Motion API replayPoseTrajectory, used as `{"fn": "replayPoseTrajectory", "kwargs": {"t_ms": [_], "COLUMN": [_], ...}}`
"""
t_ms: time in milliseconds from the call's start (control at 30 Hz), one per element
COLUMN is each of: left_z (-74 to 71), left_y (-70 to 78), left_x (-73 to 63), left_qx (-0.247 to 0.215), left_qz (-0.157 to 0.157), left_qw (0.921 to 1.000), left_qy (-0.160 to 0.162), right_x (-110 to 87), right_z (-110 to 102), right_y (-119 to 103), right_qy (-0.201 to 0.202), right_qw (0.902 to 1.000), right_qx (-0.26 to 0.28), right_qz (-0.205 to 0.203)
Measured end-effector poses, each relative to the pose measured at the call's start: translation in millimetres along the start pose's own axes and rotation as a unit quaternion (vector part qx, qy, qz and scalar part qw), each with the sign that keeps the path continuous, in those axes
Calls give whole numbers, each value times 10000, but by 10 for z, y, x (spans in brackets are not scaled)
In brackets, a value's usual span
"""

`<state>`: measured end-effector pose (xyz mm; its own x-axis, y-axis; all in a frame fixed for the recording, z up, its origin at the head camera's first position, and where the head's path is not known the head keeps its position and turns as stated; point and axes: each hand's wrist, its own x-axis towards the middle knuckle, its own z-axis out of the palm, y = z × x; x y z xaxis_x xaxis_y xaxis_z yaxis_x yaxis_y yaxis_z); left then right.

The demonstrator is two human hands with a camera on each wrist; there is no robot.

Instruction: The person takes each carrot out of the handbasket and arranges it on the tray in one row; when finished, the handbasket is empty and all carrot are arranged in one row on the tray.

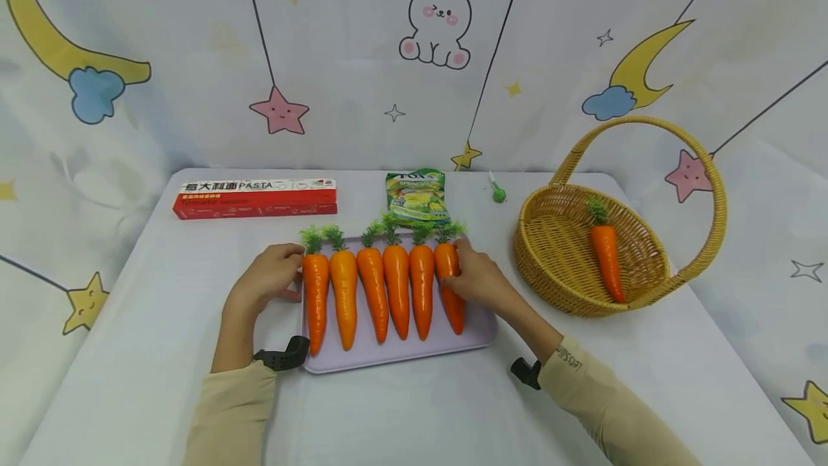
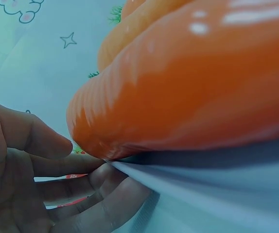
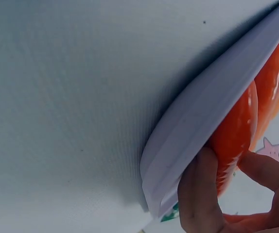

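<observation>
Several toy carrots with green leafy tops lie side by side on a pale lilac tray (image 1: 479, 331). My right hand (image 1: 475, 277) pinches the rightmost carrot (image 1: 453, 311) near its thick end, thumb and fingers on either side of it. In the right wrist view this carrot (image 3: 236, 124) rests against the raised tray rim (image 3: 198, 111). My left hand (image 1: 268, 277) is at the tray's left edge, beside the leftmost carrot (image 1: 316, 300). The left wrist view has its relaxed fingers (image 2: 115, 206) at the tray rim, with the thumb close to the carrot's thick end (image 2: 93, 121).
A wicker basket (image 1: 556, 293) with a tall handle stands at the right, one carrot (image 1: 606, 257) inside. Behind the tray are a red pasta box (image 1: 255, 200), a green and yellow packet (image 1: 417, 200) and a small green object (image 1: 498, 193). A patterned cloth hangs behind the table.
</observation>
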<state>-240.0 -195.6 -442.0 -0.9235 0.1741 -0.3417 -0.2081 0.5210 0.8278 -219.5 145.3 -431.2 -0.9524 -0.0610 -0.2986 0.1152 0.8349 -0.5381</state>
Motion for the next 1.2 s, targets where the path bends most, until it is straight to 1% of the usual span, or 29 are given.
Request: {"fn": "replayPoseTrajectory", "kwargs": {"t_ms": [100,400,500,567,633,733,833,900,967,1033,1100,1200], "left_z": [8,47,55,49,36,2,-39,-66,-87,-102,-106,-93], "left_y": [-10,-52,-70,-87,-105,-124,-139,-148,-151,-150,-147,-135], "left_x": [0,-26,-49,-62,-72,-88,-104,-111,-117,-118,-115,-105], "left_qx": [-3,-177,-210,-206,-193,-199,-196,-185,-162,-139,-132,-148], "left_qz": [7,-143,-133,-110,-77,-57,-82,-117,-138,-147,-150,-149], "left_qw": [10000,9997,9996,9997,9998,9998,9998,9997,9997,9997,9998,9997], "left_qy": [-2,-94,-99,-94,-75,-47,-69,-95,-111,-106,-97,-113], "right_x": [-7,-45,-73,-103,-136,-178,-197,-172,-111,-11,97,239], "right_z": [0,-26,-78,-158,-298,-614,-1000,-1247,-1463,-1626,-1737,-1826], "right_y": [10,36,26,-5,-62,-170,-244,-233,-175,-62,78,318], "right_qy": [6,33,50,92,216,488,643,647,608,563,471,345], "right_qw": [10000,9994,9989,9981,9967,9933,9904,9893,9884,9885,9885,9890], "right_qx": [-32,-337,-452,-577,-713,-894,-1078,-1207,-1350,-1393,-1434,-1404], "right_qz": [-34,-112,-125,-184,-319,-546,-586,-505,-326,-190,13,306]}}
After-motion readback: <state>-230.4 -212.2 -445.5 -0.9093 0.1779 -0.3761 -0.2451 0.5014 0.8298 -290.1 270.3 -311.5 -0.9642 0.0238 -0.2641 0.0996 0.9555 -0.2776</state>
